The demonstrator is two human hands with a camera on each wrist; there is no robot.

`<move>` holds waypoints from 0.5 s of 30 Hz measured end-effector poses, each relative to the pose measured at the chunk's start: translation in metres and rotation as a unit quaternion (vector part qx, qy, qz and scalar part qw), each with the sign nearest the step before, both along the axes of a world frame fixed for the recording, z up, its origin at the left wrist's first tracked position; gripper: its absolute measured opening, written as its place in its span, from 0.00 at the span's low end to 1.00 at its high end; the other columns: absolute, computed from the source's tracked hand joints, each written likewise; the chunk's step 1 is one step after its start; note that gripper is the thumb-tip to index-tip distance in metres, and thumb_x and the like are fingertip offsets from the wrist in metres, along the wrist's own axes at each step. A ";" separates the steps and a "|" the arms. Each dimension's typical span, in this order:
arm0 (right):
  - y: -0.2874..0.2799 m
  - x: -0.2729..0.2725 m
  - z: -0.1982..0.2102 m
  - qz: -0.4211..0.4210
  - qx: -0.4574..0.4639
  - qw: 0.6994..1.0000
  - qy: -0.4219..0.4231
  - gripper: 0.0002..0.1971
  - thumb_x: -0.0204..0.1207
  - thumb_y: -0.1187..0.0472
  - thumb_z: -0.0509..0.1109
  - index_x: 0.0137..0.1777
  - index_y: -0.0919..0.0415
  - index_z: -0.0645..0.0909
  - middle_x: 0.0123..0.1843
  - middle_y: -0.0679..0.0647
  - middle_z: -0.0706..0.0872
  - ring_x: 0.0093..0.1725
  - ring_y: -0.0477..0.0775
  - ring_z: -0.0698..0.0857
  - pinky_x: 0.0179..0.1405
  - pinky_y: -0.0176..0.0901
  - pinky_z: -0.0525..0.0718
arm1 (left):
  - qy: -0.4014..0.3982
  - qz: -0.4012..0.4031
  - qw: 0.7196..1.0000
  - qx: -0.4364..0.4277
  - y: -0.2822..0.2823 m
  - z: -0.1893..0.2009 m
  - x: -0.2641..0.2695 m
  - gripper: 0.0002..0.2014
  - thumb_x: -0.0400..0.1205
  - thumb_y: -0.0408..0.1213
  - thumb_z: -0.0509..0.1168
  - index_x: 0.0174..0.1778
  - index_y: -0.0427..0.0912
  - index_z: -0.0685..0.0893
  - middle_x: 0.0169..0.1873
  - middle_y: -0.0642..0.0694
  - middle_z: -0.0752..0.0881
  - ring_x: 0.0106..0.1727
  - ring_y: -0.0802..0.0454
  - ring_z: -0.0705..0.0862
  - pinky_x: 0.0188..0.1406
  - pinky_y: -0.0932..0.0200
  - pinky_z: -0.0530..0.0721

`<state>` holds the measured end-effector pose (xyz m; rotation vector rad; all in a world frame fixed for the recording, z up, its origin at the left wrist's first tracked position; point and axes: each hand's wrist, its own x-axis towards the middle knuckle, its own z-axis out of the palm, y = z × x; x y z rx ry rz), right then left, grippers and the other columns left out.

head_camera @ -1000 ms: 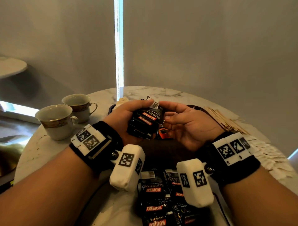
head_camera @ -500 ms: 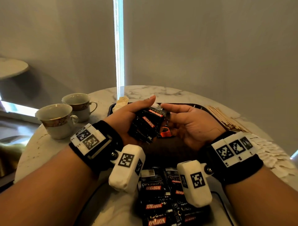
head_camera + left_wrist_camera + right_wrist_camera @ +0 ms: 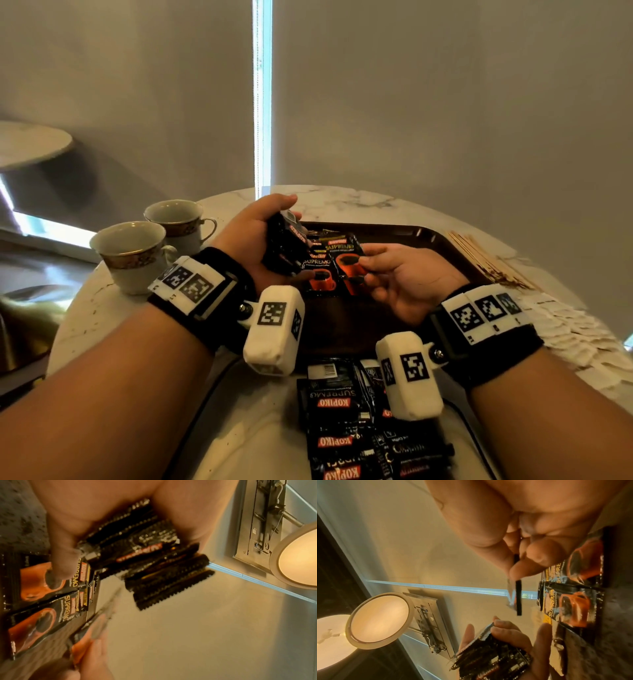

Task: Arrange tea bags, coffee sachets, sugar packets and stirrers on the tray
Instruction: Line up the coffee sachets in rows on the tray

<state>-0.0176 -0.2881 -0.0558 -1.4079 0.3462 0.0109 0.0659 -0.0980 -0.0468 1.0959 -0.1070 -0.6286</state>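
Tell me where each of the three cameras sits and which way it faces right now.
Head: worn above, looking forward-down at the tray; both hands, left hand and right hand, show.
Left wrist: looks along the palm at the sachet stack.
Right wrist: looks along the fingers pinching one sachet.
Shared: both wrist views show the stack.
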 end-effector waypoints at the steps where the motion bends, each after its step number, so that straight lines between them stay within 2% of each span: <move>1: 0.000 0.001 0.000 -0.013 0.003 1.000 0.011 0.13 0.83 0.73 0.64 0.64 0.63 0.81 0.42 0.60 0.89 0.29 0.47 0.81 0.20 0.32 0.74 | 0.005 0.002 1.000 -0.002 -0.001 0.000 -0.001 0.16 0.82 0.50 0.66 0.58 0.42 0.79 0.40 0.43 0.83 0.29 0.45 0.90 0.39 0.37 0.90; 4: 0.000 0.002 0.002 -0.009 -0.002 0.999 0.040 0.16 0.81 0.76 0.65 0.66 0.62 0.77 0.41 0.62 0.91 0.29 0.50 0.85 0.22 0.35 0.80 | 0.016 -0.001 1.000 -0.014 -0.002 -0.002 -0.001 0.16 0.83 0.49 0.66 0.59 0.41 0.78 0.37 0.42 0.86 0.29 0.44 0.90 0.43 0.37 0.90; 7: 0.004 0.004 0.000 0.012 -0.014 0.998 0.060 0.13 0.82 0.78 0.63 0.61 0.64 0.77 0.37 0.61 0.91 0.30 0.51 0.87 0.22 0.36 0.82 | 0.015 -0.005 1.000 -0.008 -0.004 -0.004 -0.002 0.16 0.83 0.49 0.66 0.60 0.41 0.78 0.30 0.41 0.89 0.30 0.42 0.91 0.47 0.39 0.87; 10: 0.006 0.005 -0.001 0.035 -0.023 0.996 0.074 0.11 0.83 0.77 0.60 0.57 0.67 0.80 0.39 0.61 0.92 0.33 0.53 0.89 0.26 0.36 0.85 | 0.006 0.001 1.000 0.001 -0.004 -0.005 -0.002 0.18 0.82 0.48 0.67 0.61 0.41 0.77 0.29 0.41 0.89 0.30 0.43 0.91 0.39 0.42 0.89; 12: 0.007 0.004 -0.001 0.057 -0.031 0.995 0.080 0.11 0.83 0.75 0.61 0.60 0.68 0.82 0.45 0.61 0.93 0.36 0.53 0.90 0.27 0.37 0.84 | 0.003 0.003 1.000 0.007 -0.004 -0.003 -0.002 0.17 0.83 0.48 0.66 0.61 0.40 0.77 0.28 0.41 0.89 0.28 0.43 0.90 0.32 0.44 0.90; 14: 0.008 0.004 -0.002 0.071 -0.058 0.992 0.091 0.11 0.83 0.71 0.62 0.62 0.67 0.82 0.50 0.60 0.92 0.35 0.52 0.87 0.24 0.36 0.78 | 0.003 0.003 1.000 0.012 -0.003 -0.002 -0.003 0.17 0.83 0.48 0.66 0.61 0.40 0.77 0.28 0.40 0.89 0.28 0.43 0.90 0.31 0.44 0.89; 15: 0.008 0.004 -0.002 0.069 -0.071 0.991 0.093 0.11 0.83 0.69 0.63 0.62 0.67 0.83 0.48 0.60 0.91 0.33 0.50 0.85 0.22 0.35 0.74 | 0.003 0.002 1.000 0.016 -0.002 -0.001 -0.004 0.17 0.84 0.48 0.66 0.62 0.40 0.77 0.28 0.40 0.89 0.28 0.42 0.91 0.30 0.44 0.89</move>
